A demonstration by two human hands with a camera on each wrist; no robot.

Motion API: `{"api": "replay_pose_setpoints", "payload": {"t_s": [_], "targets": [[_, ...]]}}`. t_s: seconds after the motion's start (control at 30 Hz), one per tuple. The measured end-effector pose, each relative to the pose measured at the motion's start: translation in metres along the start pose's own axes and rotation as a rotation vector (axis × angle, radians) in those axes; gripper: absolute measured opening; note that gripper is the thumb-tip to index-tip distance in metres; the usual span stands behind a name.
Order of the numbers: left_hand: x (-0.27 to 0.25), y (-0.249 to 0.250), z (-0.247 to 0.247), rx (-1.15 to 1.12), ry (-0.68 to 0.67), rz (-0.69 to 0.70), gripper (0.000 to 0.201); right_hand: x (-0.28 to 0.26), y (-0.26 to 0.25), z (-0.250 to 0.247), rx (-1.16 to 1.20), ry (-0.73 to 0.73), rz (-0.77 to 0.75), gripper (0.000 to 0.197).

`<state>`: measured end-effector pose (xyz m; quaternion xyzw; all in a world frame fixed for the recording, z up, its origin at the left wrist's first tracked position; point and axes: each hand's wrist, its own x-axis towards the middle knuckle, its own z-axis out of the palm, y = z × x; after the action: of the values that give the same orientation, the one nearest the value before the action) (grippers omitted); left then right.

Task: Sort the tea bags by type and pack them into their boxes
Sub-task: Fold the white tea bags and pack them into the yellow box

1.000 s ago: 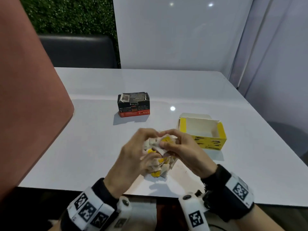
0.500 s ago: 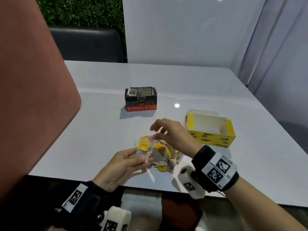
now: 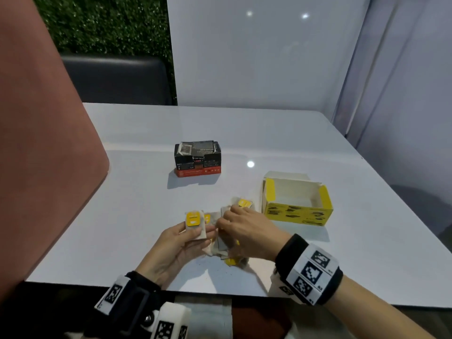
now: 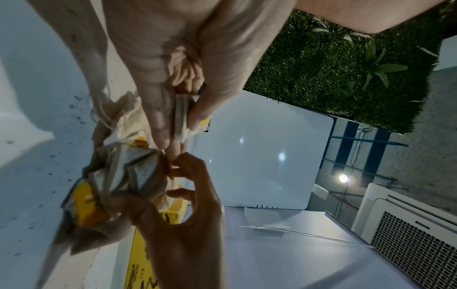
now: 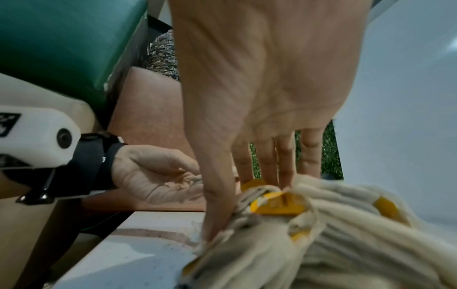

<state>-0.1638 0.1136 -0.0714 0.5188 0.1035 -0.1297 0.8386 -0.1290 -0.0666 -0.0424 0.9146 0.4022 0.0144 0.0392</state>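
1. Left hand (image 3: 181,243): palm up, thumb and fingers closed in a grip on a small stack of tea bags (image 3: 195,223) with yellow tags, held just left of the pile.
2. Right hand (image 3: 244,233): palm down on the pile of tea bags (image 3: 232,253); fingertips pinch a bag at the pile's top.
3. The pile lies on the white tabletop (image 3: 122,216), near its front edge.
4. Yellow box (image 3: 297,206): open, upright, just right of the pile, apart from it.
5. Black box (image 3: 198,159): behind the pile, well apart, packets showing at its open top.
6. Dark specks dot the tabletop beside the pile.
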Motion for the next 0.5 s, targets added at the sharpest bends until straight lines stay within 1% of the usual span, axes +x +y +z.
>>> {"api": "replay_pose_setpoints", "payload": {"t_s": [0.03, 0.1, 0.17, 0.23, 0.3, 0.4, 0.5], "targets": [[0.001, 0.002, 0.002, -0.001, -0.002, 0.014, 0.024, 0.001, 0.000, 0.000, 0.010, 0.007, 0.009, 0.035], [0.006, 0.009, 0.005, 0.016, 0.007, 0.032, 0.022, 0.001, 0.004, -0.003, 0.118, 0.038, 0.056, 0.027], [0.012, 0.017, 0.007, 0.032, 0.013, 0.029, 0.023, 0.000, 0.012, -0.006, 0.267, 0.107, 0.103, 0.019], [0.020, 0.024, 0.010, 0.031, 0.020, 0.021, 0.025, -0.001, 0.024, -0.011, 0.427, 0.214, 0.163, 0.014], [0.026, 0.028, 0.015, 0.008, 0.008, 0.019, 0.024, -0.002, 0.036, -0.016, 0.531, 0.310, 0.231, 0.014], [0.029, 0.028, 0.027, 0.005, -0.032, -0.007, 0.023, 0.001, 0.045, -0.024, 0.575, 0.412, 0.324, 0.015], [0.029, 0.025, 0.040, 0.086, -0.080, -0.053, 0.025, 0.006, 0.040, -0.028, 0.635, 0.566, 0.337, 0.015]]}}
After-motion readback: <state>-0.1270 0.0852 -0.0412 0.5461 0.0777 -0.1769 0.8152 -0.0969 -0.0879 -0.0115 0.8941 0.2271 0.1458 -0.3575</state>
